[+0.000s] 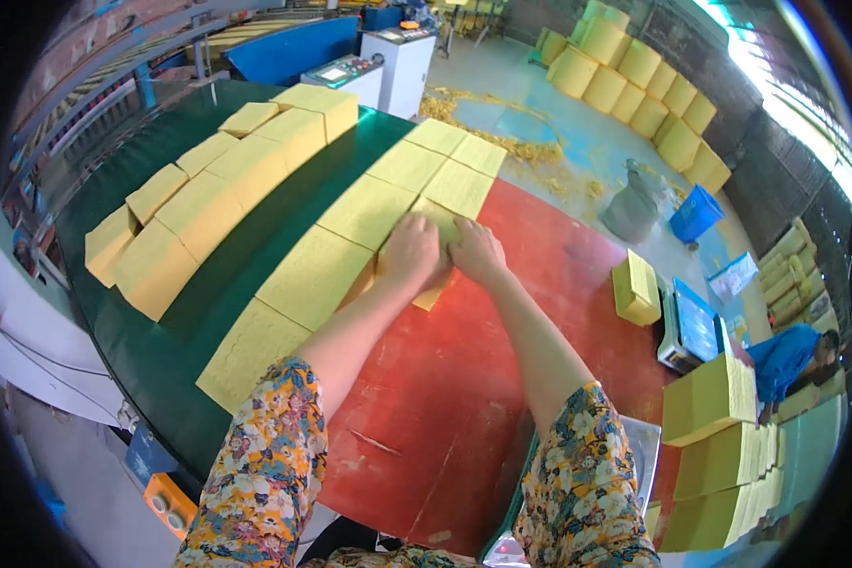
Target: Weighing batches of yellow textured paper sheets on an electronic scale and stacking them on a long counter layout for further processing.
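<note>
- 2 hands, left hand [410,251] and right hand [476,252], press together on 1 yellow sponge stack [435,232] at the red table [464,379] edge.
- Looks early: many yellow blocks [208,204] wait on the green belt [189,322].

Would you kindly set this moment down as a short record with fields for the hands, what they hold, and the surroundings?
left hand: left hand pressed on a stack of yellow paper sheets
right hand: right hand on the same stack, beside the left
surface: stack sits where the green conveyor belt meets the red table top
belt load: two rows of yellow paper stacks
right side: single yellow stack near the table edge; finished piles
background: person in blue
</note>
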Motion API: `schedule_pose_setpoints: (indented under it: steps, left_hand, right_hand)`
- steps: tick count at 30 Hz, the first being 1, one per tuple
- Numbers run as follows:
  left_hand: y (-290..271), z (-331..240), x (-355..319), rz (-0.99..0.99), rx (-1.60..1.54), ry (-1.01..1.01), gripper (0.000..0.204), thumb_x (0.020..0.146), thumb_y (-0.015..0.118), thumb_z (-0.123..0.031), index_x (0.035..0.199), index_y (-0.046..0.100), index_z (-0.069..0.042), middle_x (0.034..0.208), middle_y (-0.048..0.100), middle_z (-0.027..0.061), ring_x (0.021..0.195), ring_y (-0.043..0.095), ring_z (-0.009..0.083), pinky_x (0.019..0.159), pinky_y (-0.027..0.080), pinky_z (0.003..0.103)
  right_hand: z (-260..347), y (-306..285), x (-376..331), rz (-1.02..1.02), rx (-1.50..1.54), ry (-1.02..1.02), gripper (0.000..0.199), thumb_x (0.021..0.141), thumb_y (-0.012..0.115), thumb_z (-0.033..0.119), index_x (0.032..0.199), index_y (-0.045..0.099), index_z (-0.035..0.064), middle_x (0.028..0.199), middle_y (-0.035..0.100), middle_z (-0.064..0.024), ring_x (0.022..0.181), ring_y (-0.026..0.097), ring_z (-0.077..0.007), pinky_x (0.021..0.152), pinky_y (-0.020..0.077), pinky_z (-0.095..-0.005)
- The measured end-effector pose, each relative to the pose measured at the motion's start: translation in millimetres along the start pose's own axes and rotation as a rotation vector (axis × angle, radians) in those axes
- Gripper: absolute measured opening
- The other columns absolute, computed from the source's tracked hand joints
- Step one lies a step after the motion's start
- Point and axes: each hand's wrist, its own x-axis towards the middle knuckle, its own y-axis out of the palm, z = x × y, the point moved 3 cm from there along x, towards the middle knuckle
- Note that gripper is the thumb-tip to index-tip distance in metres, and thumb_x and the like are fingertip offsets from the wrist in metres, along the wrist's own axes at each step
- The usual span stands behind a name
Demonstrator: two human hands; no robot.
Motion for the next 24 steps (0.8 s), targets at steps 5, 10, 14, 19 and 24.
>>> schedule_pose_setpoints:
  steps: [5, 10, 14, 19, 24]
  left_hand:
    - [4, -10, 18, -0.014, 0.020, -0.119, 0.017, 0.085, 0.053, -0.014, 0.091, 0.064, -0.001, 0.101, 0.061, 0.0159, 0.100, 0.056, 0.0322, 0.087, 0.045, 0.043]
    - [10, -11, 9, 0.074, 0.107, -0.075, 0.025, 0.087, 0.058, -0.024, 0.100, 0.061, -0.003, 0.106, 0.060, 0.0160, 0.104, 0.054, 0.0325, 0.087, 0.045, 0.044]
    - [8, -39, -9, 0.162, 0.070, 0.017, 0.031, 0.088, 0.057, -0.027, 0.104, 0.061, -0.001, 0.110, 0.059, 0.0157, 0.104, 0.054, 0.0333, 0.088, 0.044, 0.046]
    - [-27, -86, -77, 0.076, -0.073, 0.072, 0.031, 0.084, 0.061, -0.024, 0.107, 0.060, -0.003, 0.113, 0.058, 0.0150, 0.105, 0.053, 0.0323, 0.088, 0.043, 0.046]
    - [-100, -95, -163, 0.123, -0.073, 0.038, 0.040, 0.083, 0.063, -0.023, 0.115, 0.059, 0.000, 0.123, 0.055, 0.0184, 0.113, 0.051, 0.0340, 0.093, 0.042, 0.047]
  right_hand:
    - [-20, 4, -5, -0.140, 0.133, -0.074, 0.043, 0.084, 0.056, 0.021, 0.125, 0.057, 0.0062, 0.130, 0.057, -0.0149, 0.117, 0.056, -0.0367, 0.097, 0.0470, -0.0462]
    - [-20, -6, -11, -0.128, 0.150, -0.002, 0.041, 0.084, 0.057, 0.021, 0.121, 0.061, 0.0038, 0.125, 0.060, -0.0182, 0.117, 0.056, -0.0362, 0.097, 0.0476, -0.0461]
    - [-46, -20, -19, -0.191, 0.163, 0.013, 0.043, 0.084, 0.058, 0.026, 0.120, 0.061, 0.0030, 0.127, 0.059, -0.0196, 0.118, 0.056, -0.0361, 0.098, 0.0462, -0.0472]
    - [-61, 3, -56, 0.144, 0.055, 0.122, 0.037, 0.090, 0.054, 0.032, 0.110, 0.061, 0.0020, 0.127, 0.058, -0.0246, 0.101, 0.065, -0.0396, 0.083, 0.0536, -0.0490]
    - [-6, 17, -155, 0.243, -0.242, -0.479, 0.028, 0.097, 0.045, 0.027, 0.104, 0.062, 0.0046, 0.106, 0.061, -0.0213, 0.086, 0.069, -0.0362, 0.072, 0.0566, -0.0464]
